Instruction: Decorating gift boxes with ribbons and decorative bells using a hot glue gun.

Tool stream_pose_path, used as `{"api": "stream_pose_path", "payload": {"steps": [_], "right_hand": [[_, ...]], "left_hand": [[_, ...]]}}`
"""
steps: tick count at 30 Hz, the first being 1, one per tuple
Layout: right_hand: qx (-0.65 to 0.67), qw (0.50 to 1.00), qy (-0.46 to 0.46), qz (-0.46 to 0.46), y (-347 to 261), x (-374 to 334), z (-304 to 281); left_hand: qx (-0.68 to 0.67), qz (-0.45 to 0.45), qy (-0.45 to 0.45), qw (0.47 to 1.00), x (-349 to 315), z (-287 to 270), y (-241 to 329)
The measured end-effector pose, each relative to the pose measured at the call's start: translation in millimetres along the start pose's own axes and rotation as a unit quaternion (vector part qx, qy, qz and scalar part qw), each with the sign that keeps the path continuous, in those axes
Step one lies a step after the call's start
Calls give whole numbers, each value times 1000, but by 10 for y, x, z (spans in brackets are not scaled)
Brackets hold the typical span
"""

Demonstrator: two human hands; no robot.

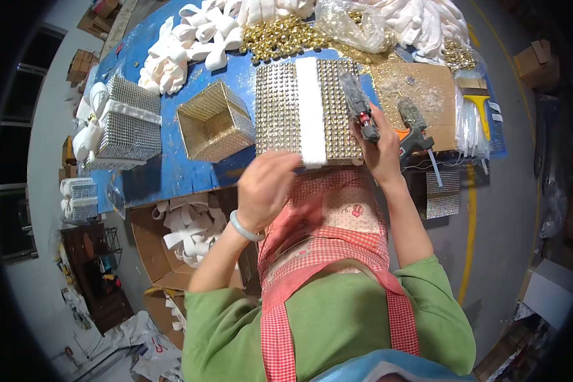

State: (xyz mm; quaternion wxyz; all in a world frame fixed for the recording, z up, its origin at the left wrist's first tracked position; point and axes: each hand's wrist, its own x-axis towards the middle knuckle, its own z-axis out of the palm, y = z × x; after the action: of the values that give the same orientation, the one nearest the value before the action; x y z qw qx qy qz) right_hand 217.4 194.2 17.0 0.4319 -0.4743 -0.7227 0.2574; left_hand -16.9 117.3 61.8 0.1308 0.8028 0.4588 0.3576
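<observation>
Gold-studded box [277,108] is located at ctr of the bench [172,181], at its near edge, directly in front of the person. A white band [311,108] is seen running far to near across its upper face, approx. midway.

R hand [383,153]: closed around a dark hand tool [361,111] w/ a small red part; tool is held over the right side of the box. L hand [264,188]: fingers bent, positioned at the near left corner of the box; blurred, so contact w/ the box, or anything held, can't be told.

To right of R hand, a grey and orange glue gun [419,141] is noted, just beside it. Cardboard sheet [444,105], w/ residue on it, is laid beyond. At far right, a yellow scraper [479,109] is placed over translucent sticks [471,137].

To left of the box: an open gold box [229,139], tilted, its opening turned toward the person; further left, a silver-studded box [130,141] w/ white ribbon. Along the far side, white bows [213,32], gold beads [277,41] and a clear plastic bag [356,27] are grouped.
</observation>
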Motion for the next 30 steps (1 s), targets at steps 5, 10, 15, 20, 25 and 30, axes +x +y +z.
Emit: {"api": "stream_pose_path", "payload": {"steps": [5, 10, 15, 20, 25, 30], "right_hand": [[238, 955, 106, 142, 36, -271, -38], [326, 926, 62, 182, 100, -348, -2], [252, 940, 71, 218, 85, -183, 27], [185, 953, 68, 228, 109, 149, 40], [191, 937, 42, 288, 157, 388, 60], [239, 932, 64, 266, 148, 369, 45]], "left_hand": [[-78, -206, 215, 951, -265, 91, -249], [-280, -361, 183, 871, -189, 246, -596], [-458, -383, 132, 791, 22, 383, -772], [-491, -403, 124, 762, 256, 406, -1049], [-511, -402, 101, 753, 411, 383, -1133], [-459, -423, 84, 776, 283, 279, -1158]]}}
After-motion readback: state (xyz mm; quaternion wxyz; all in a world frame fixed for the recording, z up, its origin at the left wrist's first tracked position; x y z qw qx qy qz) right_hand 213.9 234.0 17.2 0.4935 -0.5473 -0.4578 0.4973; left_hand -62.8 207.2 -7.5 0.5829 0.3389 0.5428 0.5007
